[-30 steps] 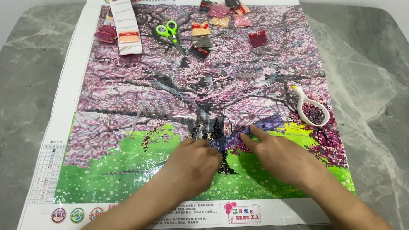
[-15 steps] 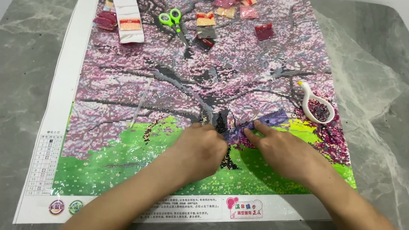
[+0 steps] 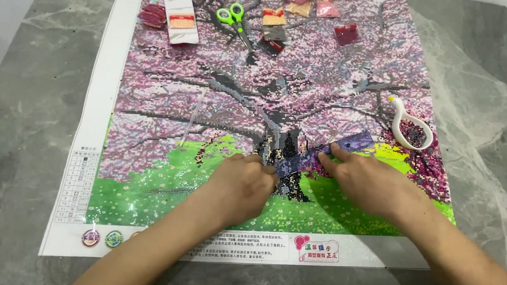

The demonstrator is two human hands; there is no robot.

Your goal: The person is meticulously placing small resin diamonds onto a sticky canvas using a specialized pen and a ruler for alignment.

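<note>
Both hands press a purple translucent ruler (image 3: pixel 327 153) flat on the diamond-painting canvas (image 3: pixel 319 84) at the tree trunk; its left end is hidden under the left hand (image 3: pixel 241 187), fingers curled onto it, while the right hand (image 3: pixel 367 180) pins its middle with extended fingertips. Just right lies a white bead tray (image 3: pixel 401 120). Green scissors (image 3: pixel 235 22) and bead packets (image 3: pixel 274 17) sit far up, the topmost cut off.

Table: I see grey marble-look top (image 3: pixel 33 111).
On it: 1 diamond-painting canvas (image 3: pixel 150 78) lying flat, its white border near my edge of the table.
</note>
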